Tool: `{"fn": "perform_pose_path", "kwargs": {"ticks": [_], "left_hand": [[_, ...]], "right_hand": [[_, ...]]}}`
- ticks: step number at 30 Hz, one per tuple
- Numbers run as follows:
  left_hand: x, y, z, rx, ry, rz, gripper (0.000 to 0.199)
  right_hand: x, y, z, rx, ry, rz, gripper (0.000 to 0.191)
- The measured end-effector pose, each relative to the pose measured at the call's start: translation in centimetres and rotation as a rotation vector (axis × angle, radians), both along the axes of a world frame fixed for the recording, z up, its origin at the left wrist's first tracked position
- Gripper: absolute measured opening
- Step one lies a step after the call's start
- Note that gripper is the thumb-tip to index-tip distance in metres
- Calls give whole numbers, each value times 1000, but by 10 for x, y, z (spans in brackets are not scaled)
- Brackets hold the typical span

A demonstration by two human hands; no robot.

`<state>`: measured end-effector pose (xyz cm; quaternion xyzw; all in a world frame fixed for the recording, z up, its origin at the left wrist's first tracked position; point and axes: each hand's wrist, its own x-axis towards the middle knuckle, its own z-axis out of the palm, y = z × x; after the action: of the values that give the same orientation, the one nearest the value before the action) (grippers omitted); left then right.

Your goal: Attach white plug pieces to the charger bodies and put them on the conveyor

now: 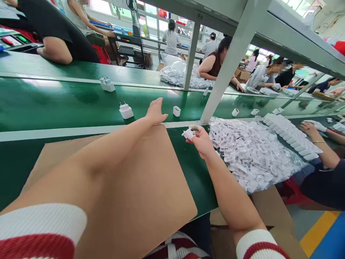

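My left hand [156,112] reaches over the green conveyor belt [67,104] with its fingers stretched out and nothing in them. Just right of it, apart from the fingers, a white charger housing [176,111] stands on the belt. A white plug charger with two pins [126,110] sits to the left of that hand. My right hand [201,140] pinches a small white plastic part [189,134] above the green table edge. Beside it lies a big heap of small white plastic parts [250,154] on clear plastic.
A brown cardboard sheet [145,187] covers the table before me. A slanted grey post [229,64] rises right of my hands. More white chargers [107,83] stand along the belt. At right, a co-worker's hands [314,129] are near rows of white housings [293,138].
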<state>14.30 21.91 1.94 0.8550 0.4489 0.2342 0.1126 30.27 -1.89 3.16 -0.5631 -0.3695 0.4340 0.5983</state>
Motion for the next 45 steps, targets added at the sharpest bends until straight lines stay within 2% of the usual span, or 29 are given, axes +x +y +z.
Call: {"fn": "perform_pose_path", "kwargs": {"ticks": [3,6,8,10,13,16,20,24,27,29,31,34,36,38,41,42,45], "left_hand": [[39,10,0,-90,88,-82,104],[58,14,3,-124,111,-139,93],[59,16,4,-159,124,-137,73],[51,16,7,-175,125,-116,56],[29,7,11,-148,99,-139,43],[-4,-27,16,-111,41,-192,39],[-56,-106,17,-173,-145,-305,33],[-88,-180,8,-287,-227,-375,32],[-92,-204,-4,-271,-291,-394,33],[-90,-206,-13,-257,-332,-408,35],[-88,-204,-19,-266,-368,-430,35],[-88,-201,-21,-285,-397,-458,32],[-88,-201,-20,-292,-401,-460,32],[-89,-201,-18,-299,-397,-457,32],[-89,-200,-16,-302,-381,-462,30],[-88,-200,-16,-303,-378,-465,29],[-87,-200,-16,-310,-381,-459,28]], "right_hand": [[1,-4,4,-32,90,21,54],[3,-9,10,-21,151,78,62],[4,-12,14,-38,179,164,61],[4,-14,18,-68,204,267,52],[4,-17,23,-93,254,354,41],[1,-19,26,-93,316,319,37],[-10,-23,27,-54,300,305,49],[-24,-25,20,-64,25,192,38],[-32,-27,15,46,-268,131,28],[-36,-30,15,85,-342,140,27],[-40,-32,17,92,-310,156,29],[-44,-35,20,172,-310,210,25],[-44,-35,19,254,-439,235,15],[-43,-36,18,307,-617,203,12],[-39,-39,17,343,-758,131,33],[-38,-41,18,352,-786,134,33],[-38,-45,21,378,-975,221,19]]}}
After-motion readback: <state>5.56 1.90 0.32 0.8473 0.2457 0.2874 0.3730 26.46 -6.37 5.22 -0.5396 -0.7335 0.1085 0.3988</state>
